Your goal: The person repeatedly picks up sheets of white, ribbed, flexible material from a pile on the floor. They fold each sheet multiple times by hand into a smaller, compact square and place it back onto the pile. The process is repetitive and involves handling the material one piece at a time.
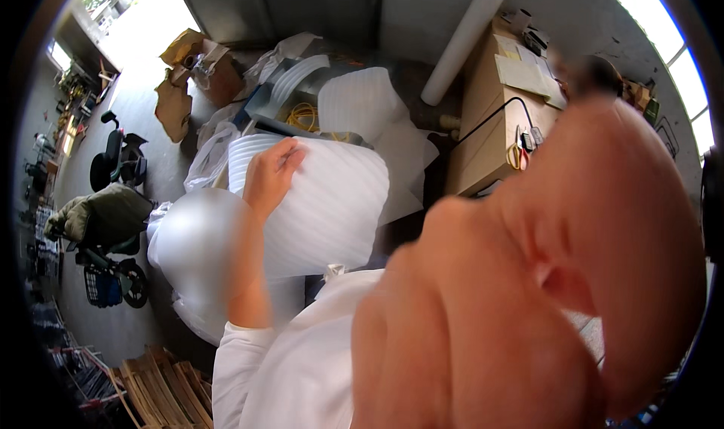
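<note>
So, ctr of the frame: the foam sheet lay there, & the left hand was on it, fingers bent, tips near its upper edge; couldn't tell if they pinched it or just rested. And the right hand, huge at lower right, v. close to the lens! Fingers curled in, blurry; couldn't tell whether it gripped anything. Step in hand, prob.: steadying the sheet w/ one hand while the other was up by the camera. Next move on the foam seemed to call for a light, flat touch, as hard fingertips might dent it. Materials, quick: foam was white, soft-looking, w/ parallel ribs & rounded corners. A second foam piece, similar stuff, sat above ctr, near loops of thin yellow cord. Crumpled, filmy plastic just left, a brown cardboard box upper left. Upper right, a smooth tan table w/ bright-handled scissors; rough wood slats, lower left.
</note>
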Available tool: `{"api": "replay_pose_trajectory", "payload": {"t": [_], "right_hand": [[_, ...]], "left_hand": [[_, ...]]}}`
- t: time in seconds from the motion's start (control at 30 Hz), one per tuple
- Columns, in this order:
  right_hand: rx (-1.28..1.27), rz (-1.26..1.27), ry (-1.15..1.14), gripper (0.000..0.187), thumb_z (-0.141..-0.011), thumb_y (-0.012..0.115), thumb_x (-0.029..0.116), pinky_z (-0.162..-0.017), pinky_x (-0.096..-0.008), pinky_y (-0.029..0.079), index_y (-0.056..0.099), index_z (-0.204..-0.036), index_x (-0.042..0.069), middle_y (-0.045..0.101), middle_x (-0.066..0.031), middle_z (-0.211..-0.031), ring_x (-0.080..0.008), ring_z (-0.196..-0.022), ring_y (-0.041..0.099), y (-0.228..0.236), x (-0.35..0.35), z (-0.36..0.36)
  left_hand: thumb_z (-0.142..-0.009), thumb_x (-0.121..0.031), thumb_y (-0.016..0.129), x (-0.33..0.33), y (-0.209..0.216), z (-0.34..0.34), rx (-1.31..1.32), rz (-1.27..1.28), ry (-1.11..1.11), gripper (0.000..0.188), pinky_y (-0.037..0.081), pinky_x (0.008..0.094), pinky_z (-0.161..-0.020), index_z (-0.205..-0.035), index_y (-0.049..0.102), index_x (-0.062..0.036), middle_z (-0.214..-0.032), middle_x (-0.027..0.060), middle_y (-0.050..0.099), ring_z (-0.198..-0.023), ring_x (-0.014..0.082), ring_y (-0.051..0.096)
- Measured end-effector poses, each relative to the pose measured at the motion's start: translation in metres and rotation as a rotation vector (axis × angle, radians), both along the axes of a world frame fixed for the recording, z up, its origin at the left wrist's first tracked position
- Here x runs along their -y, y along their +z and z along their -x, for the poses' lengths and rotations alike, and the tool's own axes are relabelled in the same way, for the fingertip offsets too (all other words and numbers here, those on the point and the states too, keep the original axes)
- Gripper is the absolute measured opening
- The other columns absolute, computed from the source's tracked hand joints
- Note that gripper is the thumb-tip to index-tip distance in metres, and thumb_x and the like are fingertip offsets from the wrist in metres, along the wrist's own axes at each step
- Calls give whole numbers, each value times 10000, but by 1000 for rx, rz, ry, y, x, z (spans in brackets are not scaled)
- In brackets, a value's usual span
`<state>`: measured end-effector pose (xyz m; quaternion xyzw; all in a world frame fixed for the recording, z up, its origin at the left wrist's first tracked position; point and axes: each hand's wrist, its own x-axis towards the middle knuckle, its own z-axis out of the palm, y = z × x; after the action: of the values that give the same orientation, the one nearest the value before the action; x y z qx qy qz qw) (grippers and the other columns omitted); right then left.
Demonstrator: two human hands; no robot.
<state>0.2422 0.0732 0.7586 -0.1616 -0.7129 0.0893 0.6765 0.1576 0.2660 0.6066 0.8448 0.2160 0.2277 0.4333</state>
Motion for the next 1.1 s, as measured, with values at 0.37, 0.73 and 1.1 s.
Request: {"api": "replay_pose_trajectory", "payload": {"t": [0.37,0.73,1.1], "right_hand": [[731,1045,-28,293,-823,521,301,-688,-270,437,604,-914,34,584,-62,-807,-158,-730,536,-125,-148,-114],[960,849,-485,185,-803,554,221,-625,-304,421,594,-829,43,588,-85,-756,-185,-704,553,-139,-159,-133],[609,867,-332,208,-742,601,220,-569,-310,423,589,-722,13,572,-89,-634,-185,-605,549,-148,-218,-97]], "left_hand": [[-793,-188,609,-32,47,7,-285,65,-255,208,420,219,-512,-863,577,6,-713,5,577,-651,72,521],[-726,-138,603,-116,27,57,-541,-19,-226,151,418,219,-551,-808,616,-11,-703,27,615,-606,92,575],[-859,-219,471,-135,63,3,-630,-142,-403,236,365,197,-537,-774,555,-16,-647,-18,523,-570,33,452]]}}
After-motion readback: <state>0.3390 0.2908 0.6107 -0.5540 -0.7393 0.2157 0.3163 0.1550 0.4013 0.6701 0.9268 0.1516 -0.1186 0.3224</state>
